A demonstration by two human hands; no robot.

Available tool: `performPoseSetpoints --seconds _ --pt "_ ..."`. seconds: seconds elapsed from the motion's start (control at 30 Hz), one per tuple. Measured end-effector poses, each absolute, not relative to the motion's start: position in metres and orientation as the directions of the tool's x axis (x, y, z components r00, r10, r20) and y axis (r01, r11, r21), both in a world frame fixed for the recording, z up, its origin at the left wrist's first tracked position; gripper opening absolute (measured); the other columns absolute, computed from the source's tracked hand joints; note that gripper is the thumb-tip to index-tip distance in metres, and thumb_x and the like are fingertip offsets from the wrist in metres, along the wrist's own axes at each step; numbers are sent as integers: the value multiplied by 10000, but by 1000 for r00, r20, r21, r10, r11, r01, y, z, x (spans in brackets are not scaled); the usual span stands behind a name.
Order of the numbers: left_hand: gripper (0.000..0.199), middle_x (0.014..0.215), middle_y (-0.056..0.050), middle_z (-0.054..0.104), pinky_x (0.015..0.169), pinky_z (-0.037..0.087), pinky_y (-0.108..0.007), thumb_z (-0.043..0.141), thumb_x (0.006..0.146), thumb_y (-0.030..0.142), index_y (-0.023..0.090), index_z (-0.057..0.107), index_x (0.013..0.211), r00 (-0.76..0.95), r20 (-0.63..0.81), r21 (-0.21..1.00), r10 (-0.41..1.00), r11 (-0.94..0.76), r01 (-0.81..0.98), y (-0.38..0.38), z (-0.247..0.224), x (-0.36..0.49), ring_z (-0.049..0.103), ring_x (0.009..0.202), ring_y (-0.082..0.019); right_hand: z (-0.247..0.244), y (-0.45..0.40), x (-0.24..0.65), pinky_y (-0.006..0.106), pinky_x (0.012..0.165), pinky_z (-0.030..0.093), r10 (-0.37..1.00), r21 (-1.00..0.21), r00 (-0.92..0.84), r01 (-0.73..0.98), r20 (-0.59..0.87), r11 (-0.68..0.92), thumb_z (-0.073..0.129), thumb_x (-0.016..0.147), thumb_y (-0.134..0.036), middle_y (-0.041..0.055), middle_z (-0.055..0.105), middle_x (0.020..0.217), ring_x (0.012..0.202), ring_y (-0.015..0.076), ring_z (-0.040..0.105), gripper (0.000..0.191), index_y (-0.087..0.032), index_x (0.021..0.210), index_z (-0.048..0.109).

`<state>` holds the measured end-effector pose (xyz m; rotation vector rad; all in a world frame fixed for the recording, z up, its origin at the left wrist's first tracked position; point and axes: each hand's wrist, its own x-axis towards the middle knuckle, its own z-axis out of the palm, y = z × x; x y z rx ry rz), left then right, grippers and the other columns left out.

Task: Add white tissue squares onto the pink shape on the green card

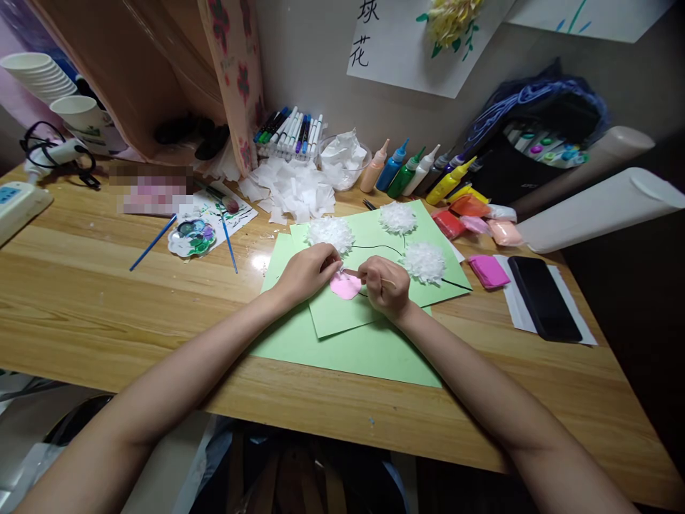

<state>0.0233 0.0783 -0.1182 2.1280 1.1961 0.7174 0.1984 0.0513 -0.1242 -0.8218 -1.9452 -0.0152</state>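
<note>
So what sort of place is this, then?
Likely a craft corner, perhaps at home or in a small studio: there are squeeze bottles, markers and fluffy white flowers on green paper.

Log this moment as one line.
left hand: at pink piece | right hand: gripping thin stick | green sheet: three white flowers, black lines

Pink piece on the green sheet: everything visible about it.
The pink piece is pale, roughly round and flat-looking, with an uneven edge; paper or clay, I can't tell. It lies on the upper green sheet, just below a white fluffy flower in the picture. The left hand is at its top edge; the right hand holds a thin stick over its upper part, contact unclear. A dark line shows at its right edge.
</note>
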Motion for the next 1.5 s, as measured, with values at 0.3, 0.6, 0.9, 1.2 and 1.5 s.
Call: performPoseSetpoints --seconds 0.3,0.6,0.9,1.2,1.5 --pt "84 787 -21 634 633 389 -259 525 851 191 166 605 853 474 146 731 868 -418 540 78 -117 22 526 681 -120 -124 59 195 222 431 380 833 -751 73 480 549 453 311 993 -334 -36 477 487 404 84 480 426 -201 631 491" --pt "88 771 -17 637 624 395 -258 527 841 184 170 613 840 453 139 718 881 -405 566 78 -118 23 527 663 -116 -127 51 197 242 432 368 754 -672 28 475 656 568 316 988 -347 -19 499 487 420 91 477 460 -201 597 511" --pt "103 772 -22 660 628 412 -255 525 835 176 163 627 832 427 120 755 896 -362 547 76 -115 23 552 667 -117 -128 54 196 240 438 383 787 -680 31 525 616 511 303 990 -372 -19 515 474 413 97 504 459 -203 615 506" --pt "120 789 -28 685 634 440 -257 528 820 187 165 646 828 392 99 790 915 -312 528 73 -114 24 589 708 -135 -123 52 192 252 444 385 771 -617 4 601 637 507 296 989 -376 0 554 499 418 104 505 462 -212 607 499" --pt "121 776 -22 676 639 437 -253 526 825 185 162 644 833 374 103 790 922 -304 532 74 -117 24 585 706 -132 -127 48 195 252 431 387 704 -556 -44 579 708 596 290 991 -357 1 558 497 422 113 517 470 -213 603 512"
